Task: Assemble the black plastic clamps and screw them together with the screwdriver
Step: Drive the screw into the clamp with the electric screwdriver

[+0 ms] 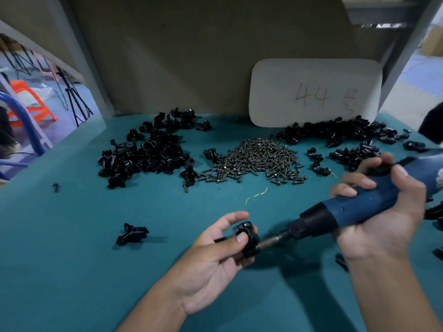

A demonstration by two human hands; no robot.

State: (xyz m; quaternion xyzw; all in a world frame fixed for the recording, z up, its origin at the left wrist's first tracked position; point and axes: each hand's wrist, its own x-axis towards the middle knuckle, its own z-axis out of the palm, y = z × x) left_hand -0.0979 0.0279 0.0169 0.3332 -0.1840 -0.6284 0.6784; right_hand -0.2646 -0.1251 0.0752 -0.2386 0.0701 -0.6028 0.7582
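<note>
Now the screwdriver (pixel 354 207) points down-left into the clamp (pixel 247 238).

The table (pixel 72 236) is teal. The clamps (pixel 146 152) are glossy black, the screws (pixel 254 159) dull dark metal. The screwdriver (pixel 359 207) is blue with a black nose. A white card (pixel 314 92) bears a brown pencilled "44". An orange chair (pixel 31 104) stands behind.

One clamp (pixel 247 238) between the left fingers, one screwdriver (pixel 354 207) under the right fingers, three heaps beyond them.
</note>
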